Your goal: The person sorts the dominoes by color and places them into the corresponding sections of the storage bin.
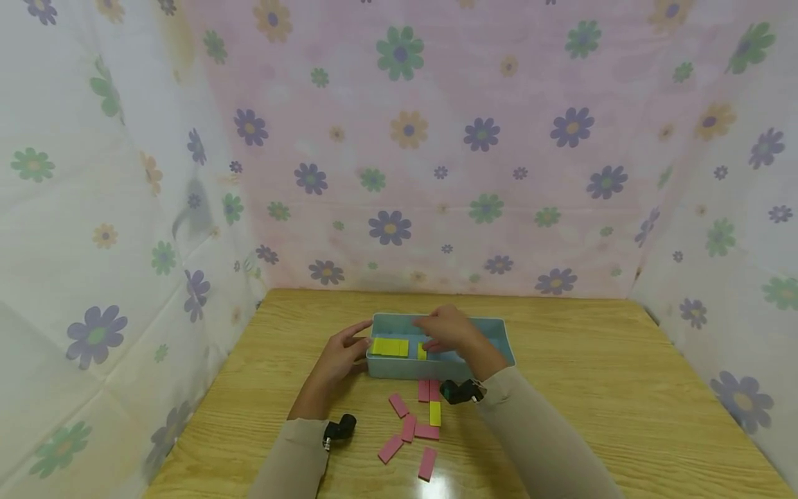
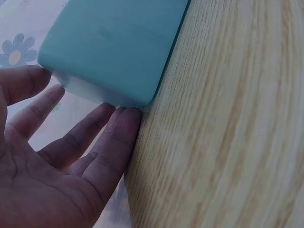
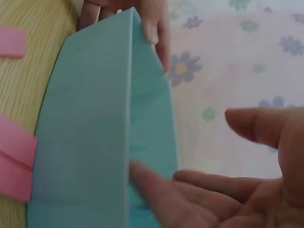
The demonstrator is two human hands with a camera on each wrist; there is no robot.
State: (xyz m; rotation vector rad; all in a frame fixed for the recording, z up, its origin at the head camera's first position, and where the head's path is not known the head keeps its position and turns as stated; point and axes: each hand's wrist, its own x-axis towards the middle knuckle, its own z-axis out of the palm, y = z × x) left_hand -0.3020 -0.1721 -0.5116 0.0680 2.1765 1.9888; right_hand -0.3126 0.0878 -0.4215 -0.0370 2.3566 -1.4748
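Observation:
A long light-blue box (image 1: 408, 369) stands on the table, with several yellow tiles (image 1: 390, 347) side by side at its left end. My left hand (image 1: 341, 352) touches the box's left end wall, its fingertips against the wall and its thumb near the rim in the left wrist view. Over the middle of the box, my right hand (image 1: 450, 327) reaches inside, close to a single yellow tile (image 1: 422, 351). In the right wrist view its thumb stands apart from its fingers, which dip behind the near wall; nothing shows between them. The fingertips inside are partly hidden.
Several pink tiles (image 1: 408, 427) lie scattered on the wooden table (image 1: 580, 388) before the box, one yellow tile (image 1: 435, 414) among them. Two pink tiles lie close against the box's near wall. Flowered cloth (image 1: 436, 180) hangs behind and at both sides.

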